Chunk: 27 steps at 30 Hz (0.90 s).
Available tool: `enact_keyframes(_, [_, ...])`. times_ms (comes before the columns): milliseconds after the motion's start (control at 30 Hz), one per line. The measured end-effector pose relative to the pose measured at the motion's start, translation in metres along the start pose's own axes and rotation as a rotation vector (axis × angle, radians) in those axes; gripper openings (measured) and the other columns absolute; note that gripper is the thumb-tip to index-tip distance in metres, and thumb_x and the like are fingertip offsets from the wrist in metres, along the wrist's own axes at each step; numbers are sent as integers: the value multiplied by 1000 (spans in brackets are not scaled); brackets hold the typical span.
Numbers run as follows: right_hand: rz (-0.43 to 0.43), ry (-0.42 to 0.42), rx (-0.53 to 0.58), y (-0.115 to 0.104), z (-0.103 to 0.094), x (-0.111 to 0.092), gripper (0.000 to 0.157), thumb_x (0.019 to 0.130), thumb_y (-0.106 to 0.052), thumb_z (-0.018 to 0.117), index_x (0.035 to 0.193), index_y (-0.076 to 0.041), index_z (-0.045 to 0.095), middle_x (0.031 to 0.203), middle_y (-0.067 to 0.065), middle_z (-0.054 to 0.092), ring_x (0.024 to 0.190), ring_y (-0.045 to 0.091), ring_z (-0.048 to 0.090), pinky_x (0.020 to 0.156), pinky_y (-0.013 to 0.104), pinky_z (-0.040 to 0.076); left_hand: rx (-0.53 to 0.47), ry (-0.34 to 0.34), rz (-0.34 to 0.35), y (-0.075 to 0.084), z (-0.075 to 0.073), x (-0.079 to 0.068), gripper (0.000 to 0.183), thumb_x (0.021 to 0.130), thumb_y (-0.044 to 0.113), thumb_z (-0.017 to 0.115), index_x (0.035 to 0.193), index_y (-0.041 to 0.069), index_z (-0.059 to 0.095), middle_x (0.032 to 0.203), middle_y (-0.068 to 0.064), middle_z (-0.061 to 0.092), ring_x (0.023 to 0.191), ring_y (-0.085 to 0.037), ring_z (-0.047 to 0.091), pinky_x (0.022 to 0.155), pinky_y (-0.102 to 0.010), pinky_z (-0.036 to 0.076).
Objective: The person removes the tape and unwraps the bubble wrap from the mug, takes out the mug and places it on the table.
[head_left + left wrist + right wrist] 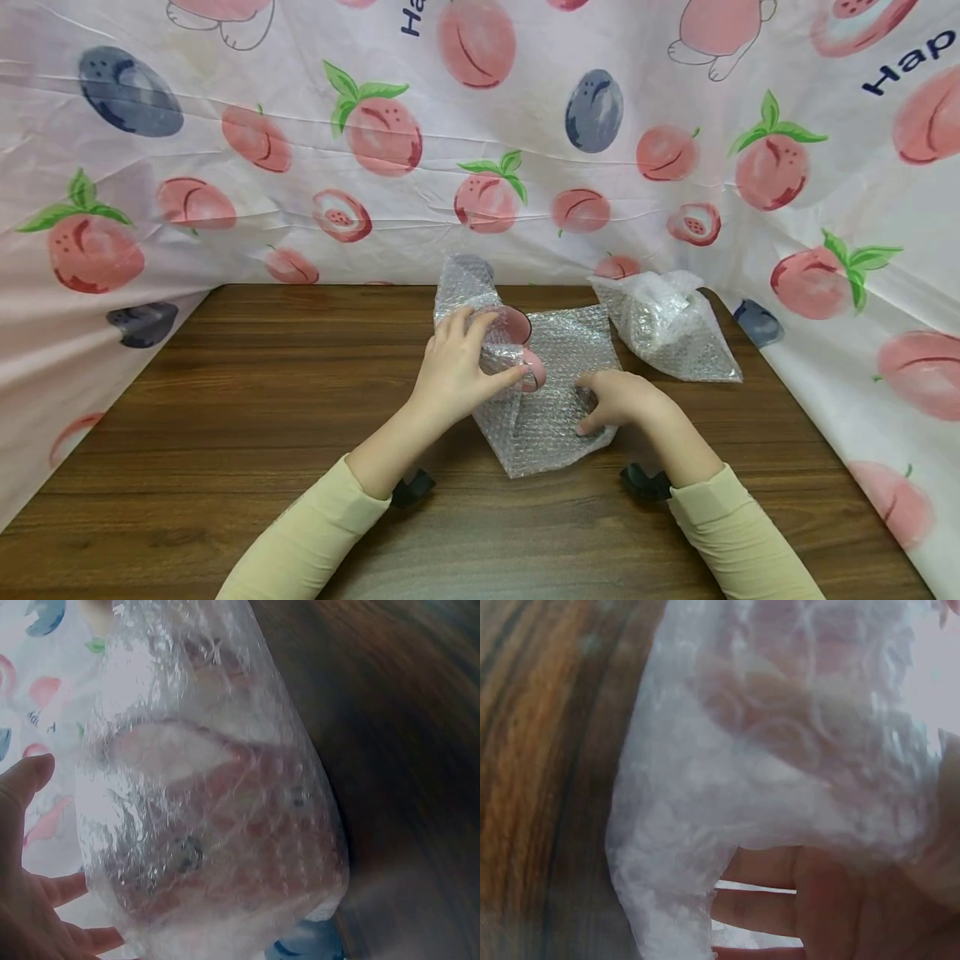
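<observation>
A pink mug (pixel 513 323) lies tipped on a sheet of bubble wrap (pixel 566 350), with part of the wrap folded over its left side. My left hand (pixel 457 358) grips the mug through the wrap, its thumb by the pink handle (pixel 533 371) and its fingers over the far side. In the left wrist view, the wrapped mug (pixel 217 825) shows blurred through the bubbles. My right hand (pixel 618 400) is at the sheet's right edge, thumb and fingers apart. The right wrist view has its fingers (pixel 761 911) extended against the bubble wrap (pixel 675 787).
A bubble-wrapped bundle (pixel 667 325) sits at the back right of the brown wooden table (pixel 225 433); its contents are hidden. A fruit-printed cloth (pixel 300 75) hangs behind the table and along both sides. Dark pieces (pixel 412 487) show beneath both wrists.
</observation>
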State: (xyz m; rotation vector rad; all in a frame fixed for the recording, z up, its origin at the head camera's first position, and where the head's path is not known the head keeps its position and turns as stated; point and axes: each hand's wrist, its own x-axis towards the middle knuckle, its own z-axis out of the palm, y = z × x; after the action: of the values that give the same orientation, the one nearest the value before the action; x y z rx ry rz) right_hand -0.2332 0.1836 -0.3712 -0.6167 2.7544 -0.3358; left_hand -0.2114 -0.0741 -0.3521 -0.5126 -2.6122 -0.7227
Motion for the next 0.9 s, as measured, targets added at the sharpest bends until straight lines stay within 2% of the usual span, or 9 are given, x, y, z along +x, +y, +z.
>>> enact_keyframes(267, [32, 32, -113, -6, 3, 0, 74, 68, -39, 85, 128, -5, 60, 120, 13, 63, 113, 34, 56, 89, 54, 43, 43, -17, -9, 3, 5, -1, 79, 71, 64, 72, 132, 18, 52, 141, -18, 35, 132, -45, 27, 101, -61, 28])
enact_keyframes(500, [76, 50, -122, -3, 5, 5, 78, 65, -41, 86, 131, -9, 59, 125, 13, 61, 115, 34, 55, 90, 57, 38, 44, -9, -15, 1, 7, -1, 74, 72, 53, 77, 131, 16, 52, 142, -20, 34, 132, -45, 28, 101, -61, 28])
enact_keyframes(900, [91, 82, -126, 3, 6, 10, 82, 62, -44, 87, 132, -11, 59, 127, 13, 60, 117, 35, 53, 89, 57, 37, -20, 3, -20, -10, 9, 4, 63, 77, 39, 74, 130, 11, 54, 141, -22, 35, 131, -40, 32, 100, -58, 33])
